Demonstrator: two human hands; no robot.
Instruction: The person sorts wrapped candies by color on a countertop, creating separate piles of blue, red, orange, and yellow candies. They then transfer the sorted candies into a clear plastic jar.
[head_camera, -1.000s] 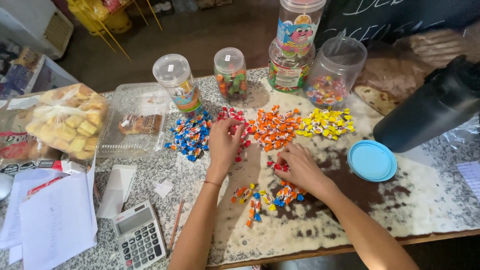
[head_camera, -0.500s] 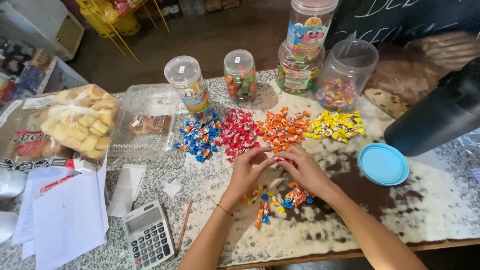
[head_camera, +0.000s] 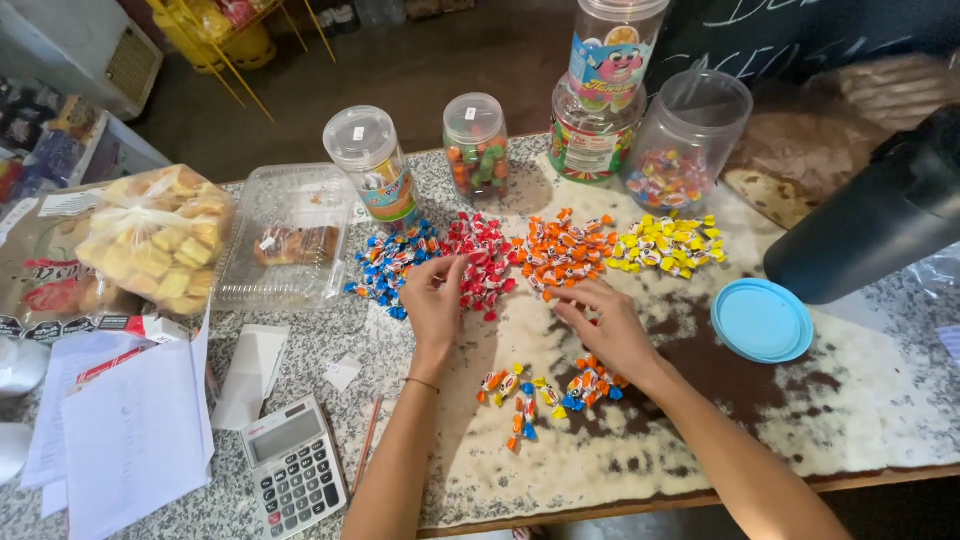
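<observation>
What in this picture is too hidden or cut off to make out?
- Right hand, head view: its fingertips curl under, so any candy they pinch is hidden.
- Left hand: its fingertips lie on the red candy pile, hold unclear.
- Dark bottle: cut off by the right edge.
- Mixed candies: partly under the right wrist.

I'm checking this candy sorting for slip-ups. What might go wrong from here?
The red pile touches the blue pile beside the left hand, so colours may well mix. The right hand lies near the orange pile and might scatter it. The unsorted candies sit toward the counter's front edge and may fall.
</observation>
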